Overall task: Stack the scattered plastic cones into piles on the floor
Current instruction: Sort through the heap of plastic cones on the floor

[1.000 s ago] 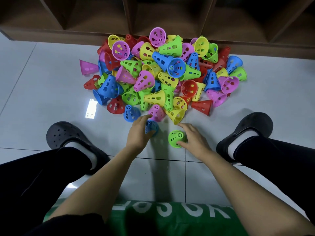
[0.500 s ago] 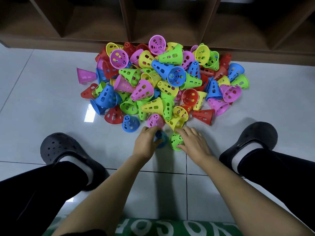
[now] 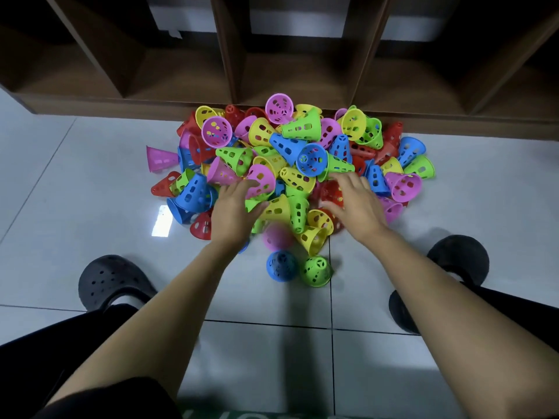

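Observation:
A heap of several perforated plastic cones (image 3: 290, 152) in pink, yellow, green, blue and red lies on the tiled floor against a wooden shelf. Two cones stand upright side by side in front of the heap: a blue cone (image 3: 281, 266) and a green cone (image 3: 316, 271). My left hand (image 3: 234, 211) hovers over the heap's near left side, fingers spread, touching a pink cone (image 3: 261, 179) and a yellow cone (image 3: 276, 208). My right hand (image 3: 352, 201) is spread over a red cone (image 3: 331, 190). Neither hand grips anything that I can see.
A dark wooden shelf unit (image 3: 272, 55) with open compartments runs along the back. My two black clogs (image 3: 112, 279) (image 3: 458, 257) rest on the floor either side. A blurred pink cone (image 3: 276, 237) lies just behind the two upright cones.
Both hands let go of the blue and green cones, which now stand on the floor, and reached forward into the heap with fingers spread.

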